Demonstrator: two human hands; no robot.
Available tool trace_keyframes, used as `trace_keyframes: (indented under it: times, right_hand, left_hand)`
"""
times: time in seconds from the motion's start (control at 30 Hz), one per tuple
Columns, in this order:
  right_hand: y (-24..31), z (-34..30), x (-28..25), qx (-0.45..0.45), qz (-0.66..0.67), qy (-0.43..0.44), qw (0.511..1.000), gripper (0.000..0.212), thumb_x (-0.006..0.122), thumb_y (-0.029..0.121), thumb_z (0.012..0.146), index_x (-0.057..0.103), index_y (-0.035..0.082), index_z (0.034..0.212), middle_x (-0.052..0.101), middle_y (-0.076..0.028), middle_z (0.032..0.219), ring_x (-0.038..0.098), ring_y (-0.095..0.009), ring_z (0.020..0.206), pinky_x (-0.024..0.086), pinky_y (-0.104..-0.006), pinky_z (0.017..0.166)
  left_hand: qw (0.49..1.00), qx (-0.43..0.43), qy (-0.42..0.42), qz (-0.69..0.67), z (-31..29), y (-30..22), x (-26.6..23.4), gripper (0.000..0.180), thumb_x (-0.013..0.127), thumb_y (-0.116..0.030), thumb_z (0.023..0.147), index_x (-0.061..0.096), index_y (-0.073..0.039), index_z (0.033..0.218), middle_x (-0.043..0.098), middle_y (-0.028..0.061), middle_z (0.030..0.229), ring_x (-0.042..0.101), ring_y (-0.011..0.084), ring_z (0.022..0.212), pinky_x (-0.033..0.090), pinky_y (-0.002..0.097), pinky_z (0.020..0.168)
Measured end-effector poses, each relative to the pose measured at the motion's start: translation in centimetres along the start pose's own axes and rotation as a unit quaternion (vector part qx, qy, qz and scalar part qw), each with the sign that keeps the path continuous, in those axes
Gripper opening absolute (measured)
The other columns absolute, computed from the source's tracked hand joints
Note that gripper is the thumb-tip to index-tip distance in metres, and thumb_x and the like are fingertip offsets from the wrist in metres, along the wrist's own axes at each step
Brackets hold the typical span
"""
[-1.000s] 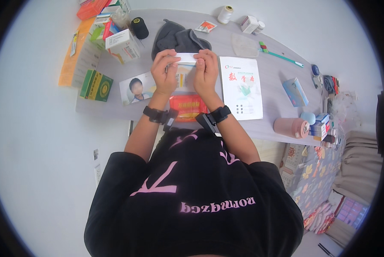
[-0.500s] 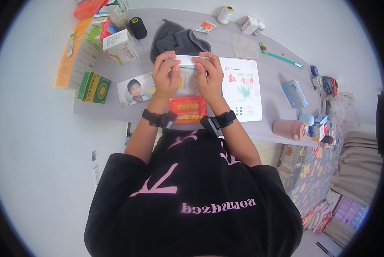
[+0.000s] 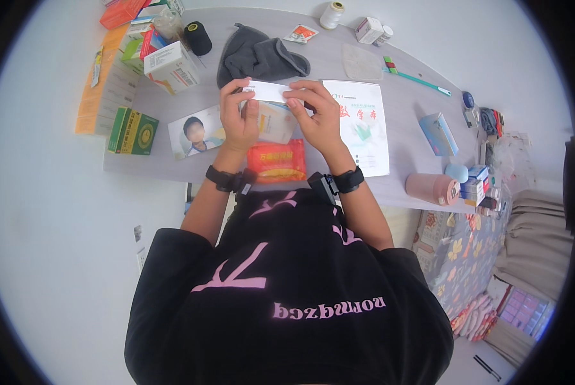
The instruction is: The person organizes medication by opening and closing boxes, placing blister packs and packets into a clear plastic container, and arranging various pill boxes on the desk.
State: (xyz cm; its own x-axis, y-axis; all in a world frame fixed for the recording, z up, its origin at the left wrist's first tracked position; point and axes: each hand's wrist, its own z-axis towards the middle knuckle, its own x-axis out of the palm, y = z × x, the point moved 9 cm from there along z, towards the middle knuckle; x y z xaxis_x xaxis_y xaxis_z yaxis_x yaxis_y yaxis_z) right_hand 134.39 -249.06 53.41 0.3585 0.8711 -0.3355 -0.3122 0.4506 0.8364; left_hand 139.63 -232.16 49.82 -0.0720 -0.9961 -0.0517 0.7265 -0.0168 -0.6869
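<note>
White box (image 3: 266, 92), upper centre of frame, is pinched at its ends by left hand (image 3: 240, 120) and right hand (image 3: 319, 119). If either grip is loosened, it could be tilted or dropped.

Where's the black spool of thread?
In the head view, the black spool of thread is on the upper left of the table, just above and right of a white box, left of the dark grey cloth.
</note>
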Motion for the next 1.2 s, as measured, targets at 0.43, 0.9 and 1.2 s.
trace_keyframes:
  times: [0.43, 0.9, 1.2]
  right_hand:
    - [1.3, -2.3, 1.2, -0.016, 0.005, 0.089, 0.996, 0.018, 0.075, 0.008, 0.073, 0.074, 0.008, 0.09, 0.064, -0.01, 0.113, 0.064, -0.02, 0.086, 0.049, -0.0281, 0.068]
    - [2.8, -1.9, 0.9, -0.07, -0.04, 0.033, 0.996, 0.013, 0.069, 0.009, 0.084, 0.068, 0.003, 0.094, 0.065, -0.014, 0.113, 0.066, -0.028, 0.095, 0.053, -0.0326, 0.078]
    - [3.3, -1.6, 1.2, -0.074, -0.047, 0.068, 0.994, 0.01, 0.065, 0.008, 0.086, 0.067, 0.002, 0.094, 0.064, -0.015, 0.113, 0.066, -0.03, 0.093, 0.053, -0.034, 0.076]
  left_hand:
    - [0.964, -0.174, 0.0, -0.2, -0.7, 1.3, -1.5, 0.016, 0.049, 0.0, 0.073, 0.058, 0.002, 0.086, 0.055, 0.0169, 0.115, 0.053, 0.0231, 0.107, 0.038, 0.0333, 0.097]
    - [0.963, -0.227, 0.021, -0.146, -1.5, -0.3, -3.2, 0.021, 0.063, 0.0, 0.087, 0.058, 0.0, 0.107, 0.057, 0.0147, 0.125, 0.056, 0.0198, 0.114, 0.044, 0.0326, 0.098]
    - [0.957, -0.243, 0.034, -0.156, -1.6, 0.6, -3.4, 0.013, 0.065, -0.003, 0.086, 0.06, 0.0, 0.098, 0.056, 0.0146, 0.127, 0.054, 0.0197, 0.114, 0.041, 0.033, 0.099]
